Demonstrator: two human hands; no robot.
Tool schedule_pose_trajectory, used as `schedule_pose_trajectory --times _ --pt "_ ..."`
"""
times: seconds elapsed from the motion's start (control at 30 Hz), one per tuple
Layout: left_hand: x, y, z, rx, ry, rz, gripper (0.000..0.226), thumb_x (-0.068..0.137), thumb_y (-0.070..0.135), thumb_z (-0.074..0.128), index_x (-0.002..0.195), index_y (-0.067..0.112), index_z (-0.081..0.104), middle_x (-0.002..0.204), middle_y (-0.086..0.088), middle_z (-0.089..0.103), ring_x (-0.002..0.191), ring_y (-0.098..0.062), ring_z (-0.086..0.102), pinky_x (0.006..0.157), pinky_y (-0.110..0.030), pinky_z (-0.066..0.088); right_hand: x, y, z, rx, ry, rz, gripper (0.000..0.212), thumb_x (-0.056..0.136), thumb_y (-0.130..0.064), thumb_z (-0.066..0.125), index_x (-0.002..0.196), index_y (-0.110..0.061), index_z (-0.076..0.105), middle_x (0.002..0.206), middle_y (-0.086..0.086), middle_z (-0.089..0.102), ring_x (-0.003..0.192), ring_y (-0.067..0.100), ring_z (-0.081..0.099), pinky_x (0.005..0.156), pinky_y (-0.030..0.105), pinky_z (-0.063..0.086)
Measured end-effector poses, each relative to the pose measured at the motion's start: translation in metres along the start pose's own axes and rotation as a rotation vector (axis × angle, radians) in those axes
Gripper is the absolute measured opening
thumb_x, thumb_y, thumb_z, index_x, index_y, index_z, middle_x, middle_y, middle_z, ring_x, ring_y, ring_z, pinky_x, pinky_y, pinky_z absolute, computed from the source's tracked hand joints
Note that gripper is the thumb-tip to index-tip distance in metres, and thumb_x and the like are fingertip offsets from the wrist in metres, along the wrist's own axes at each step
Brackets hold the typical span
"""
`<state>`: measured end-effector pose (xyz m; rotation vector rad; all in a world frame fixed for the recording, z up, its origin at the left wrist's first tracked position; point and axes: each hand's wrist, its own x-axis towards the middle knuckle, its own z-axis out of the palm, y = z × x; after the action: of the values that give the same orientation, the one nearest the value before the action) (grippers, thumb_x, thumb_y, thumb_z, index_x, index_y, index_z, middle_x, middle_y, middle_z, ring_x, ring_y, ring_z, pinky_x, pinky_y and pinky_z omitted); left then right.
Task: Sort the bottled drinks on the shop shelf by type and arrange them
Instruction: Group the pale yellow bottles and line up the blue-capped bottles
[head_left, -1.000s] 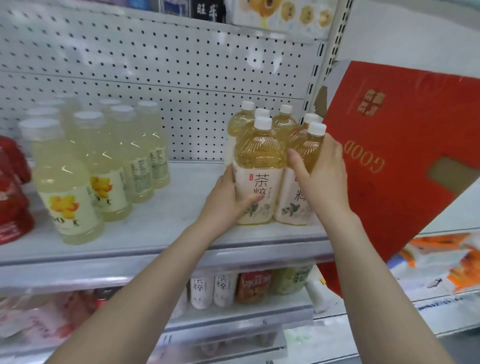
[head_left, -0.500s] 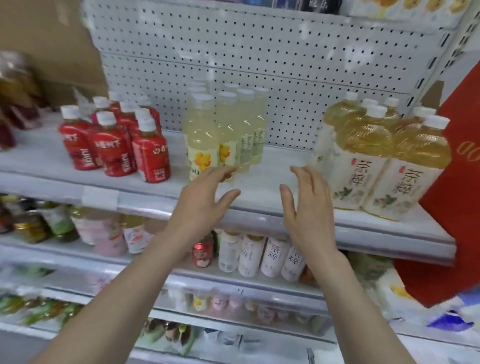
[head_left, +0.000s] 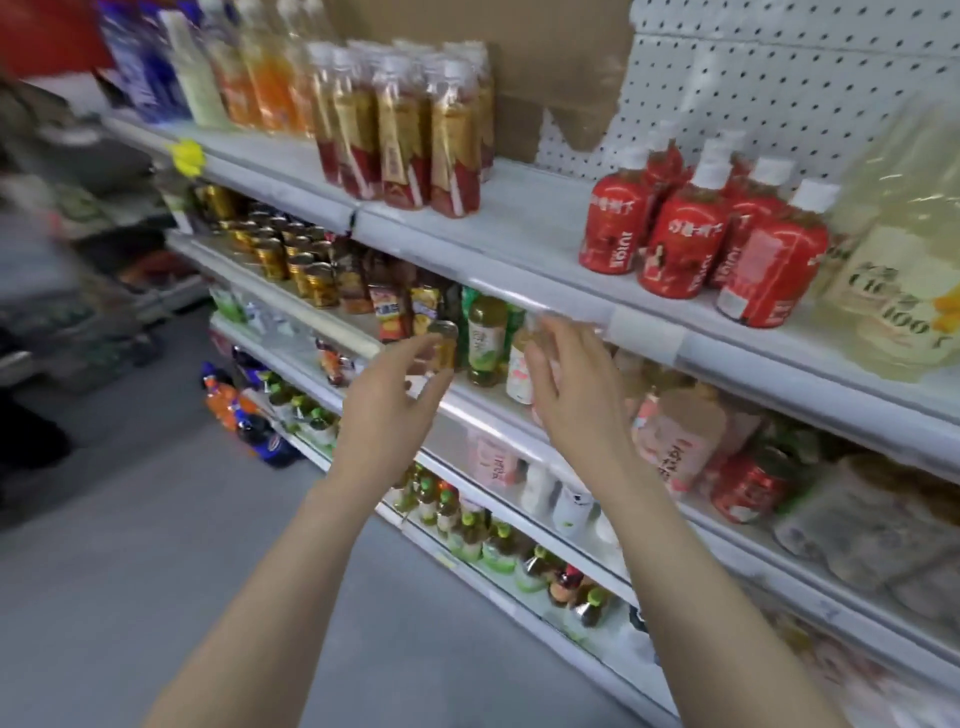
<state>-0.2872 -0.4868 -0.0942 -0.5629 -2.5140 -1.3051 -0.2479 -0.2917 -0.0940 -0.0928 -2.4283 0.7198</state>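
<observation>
Far left on the top shelf (head_left: 535, 228) stand blue bottles (head_left: 140, 67), then orange bottles (head_left: 260, 78), then a tight cluster of red-and-gold bottles (head_left: 410, 130). On the shelf below, gold cans (head_left: 270, 254) sit in rows. The left hand (head_left: 384, 405) hovers in front of this lower shelf with its fingers loosely spread and holding nothing. Its fingertips are just beside a small gold-lidded jar (head_left: 444, 345), and blur hides whether they touch it. A green tea bottle (head_left: 485, 338) stands upright between the two hands. The right hand (head_left: 571, 395) is also wide open and empty, raised in front of a pale pink-labelled bottle (head_left: 519, 374). Up on the top shelf to the right, red bottles with white caps (head_left: 685, 234) stand grouped before the pegboard (head_left: 779, 78). Large pale yellow bottles (head_left: 893, 260) stand just beside them at the far right.
</observation>
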Motion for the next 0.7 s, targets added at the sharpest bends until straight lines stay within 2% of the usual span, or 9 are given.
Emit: schedule_pose_trajectory --times 0.13,0.27,0.37,0.43,0.47,0.53,0.63,0.7 --pt "0.012 -0.057 -0.057 0.015 0.070 -0.109 0.037 0.096 0.035 0.060 0.133 0.026 0.058 0.116 0.010 0.065 0.101 -0.007 0.062 0.085 -0.039 0.056 0.034 -0.056 0.067 0.088 -0.092 -0.024 0.034 0.105 -0.028 0.046 0.130 -0.008 0.059 0.123 0.012 0.063 0.115 0.027 0.057 0.094 0.033 0.039" --pt "0.031 -0.102 -0.098 0.036 0.145 -0.174 0.035 0.096 0.032 0.060 0.131 0.028 0.058 0.116 0.009 0.064 0.097 0.001 0.060 0.082 -0.027 0.053 0.066 -0.098 0.123 0.148 -0.219 -0.018 0.033 0.106 -0.030 0.044 0.134 -0.014 0.055 0.128 0.006 0.060 0.116 0.021 0.056 0.094 0.033 0.042" --pt "0.054 -0.135 -0.119 0.038 0.185 -0.209 0.034 0.097 0.031 0.060 0.131 0.027 0.059 0.117 0.009 0.064 0.093 0.002 0.060 0.079 -0.027 0.054 0.093 -0.116 0.164 0.227 -0.237 -0.027 0.031 0.106 -0.032 0.044 0.131 -0.018 0.057 0.121 0.001 0.061 0.109 0.017 0.058 0.094 0.041 0.048" --pt "0.079 -0.161 -0.130 0.054 0.194 -0.218 0.035 0.097 0.031 0.059 0.131 0.025 0.059 0.115 0.008 0.064 0.090 0.004 0.060 0.077 -0.018 0.052 0.116 -0.126 0.190 0.249 -0.236 -0.028 0.032 0.106 -0.037 0.043 0.132 -0.024 0.055 0.122 -0.007 0.060 0.110 0.011 0.056 0.094 0.041 0.049" --pt "0.094 -0.173 -0.135 0.070 0.194 -0.220 0.036 0.097 0.030 0.059 0.132 0.024 0.058 0.114 0.009 0.063 0.089 0.008 0.058 0.074 -0.008 0.046 0.128 -0.130 0.203 0.254 -0.231 -0.027 0.032 0.106 -0.039 0.042 0.133 -0.027 0.054 0.123 -0.010 0.059 0.111 0.008 0.055 0.095 0.040 0.049" --pt "0.128 -0.199 -0.146 0.103 0.198 -0.220 0.037 0.097 0.031 0.059 0.133 0.025 0.058 0.114 0.012 0.061 0.089 0.014 0.055 0.069 0.000 0.039 0.158 -0.139 0.230 0.293 -0.210 -0.032 0.032 0.106 -0.039 0.043 0.133 -0.028 0.054 0.124 -0.012 0.060 0.112 0.006 0.056 0.097 0.040 0.049" --pt "0.183 -0.236 -0.164 0.120 0.208 -0.217 0.037 0.096 0.034 0.059 0.133 0.029 0.057 0.113 0.016 0.061 0.092 0.010 0.056 0.072 -0.002 0.041 0.211 -0.154 0.269 0.350 -0.165 -0.040 0.032 0.105 -0.037 0.045 0.133 -0.024 0.055 0.120 -0.008 0.061 0.110 0.008 0.058 0.097 0.041 0.050" --pt "0.219 -0.257 -0.178 0.126 0.213 -0.205 0.037 0.095 0.034 0.059 0.132 0.030 0.058 0.110 0.016 0.061 0.093 0.003 0.059 0.079 -0.015 0.049 0.248 -0.163 0.294 0.376 -0.125 -0.044 0.030 0.105 -0.035 0.047 0.131 -0.024 0.057 0.119 -0.007 0.062 0.110 0.010 0.060 0.097 0.042 0.051"
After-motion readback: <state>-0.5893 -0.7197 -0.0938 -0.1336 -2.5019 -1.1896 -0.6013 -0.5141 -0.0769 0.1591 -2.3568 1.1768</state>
